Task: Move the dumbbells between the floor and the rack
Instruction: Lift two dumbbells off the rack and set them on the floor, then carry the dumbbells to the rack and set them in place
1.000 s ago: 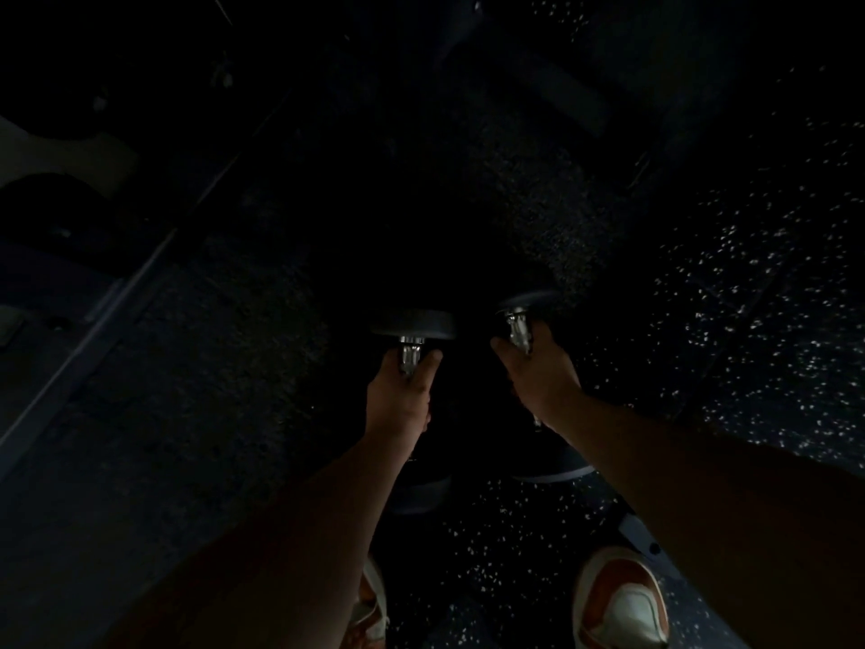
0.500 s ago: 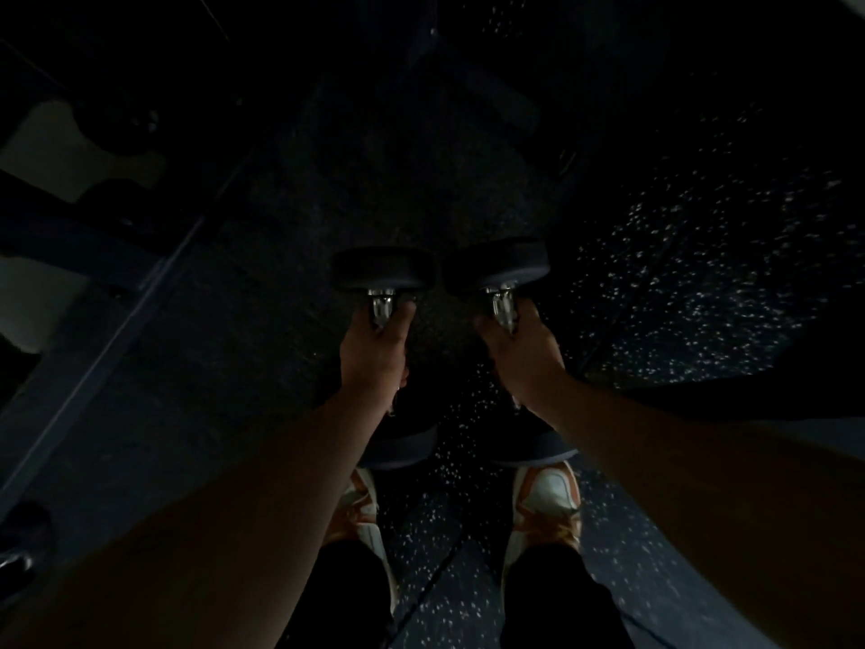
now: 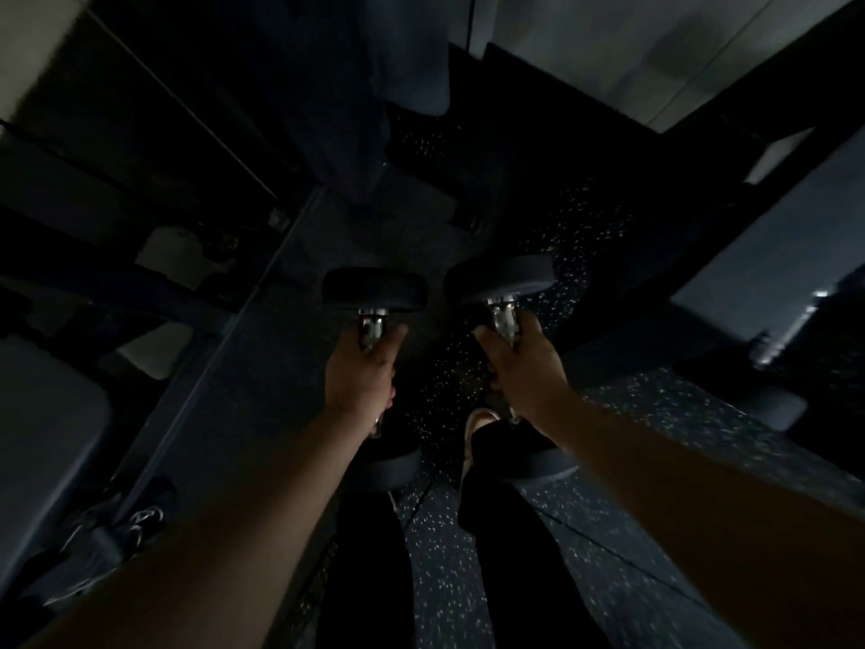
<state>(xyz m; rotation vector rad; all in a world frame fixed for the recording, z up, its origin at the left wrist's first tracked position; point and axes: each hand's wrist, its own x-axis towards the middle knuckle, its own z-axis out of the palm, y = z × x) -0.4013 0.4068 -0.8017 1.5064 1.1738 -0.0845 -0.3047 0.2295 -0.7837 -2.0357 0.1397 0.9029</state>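
Gripped side by side above a dark speckled rubber floor (image 3: 468, 578): two black round-headed dumbbells with chrome handles, left dumbbell (image 3: 374, 297) in the fisted left hand (image 3: 362, 372), right dumbbell (image 3: 500, 279) in the fisted right hand (image 3: 524, 367), dim gym frames around.

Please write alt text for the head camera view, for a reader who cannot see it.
Seen from above in dim light, a person's left hand and right hand each grip a black dumbbell, the left dumbbell and the right dumbbell, by chrome handles, above the speckled floor. One orange-and-white shoe shows below.
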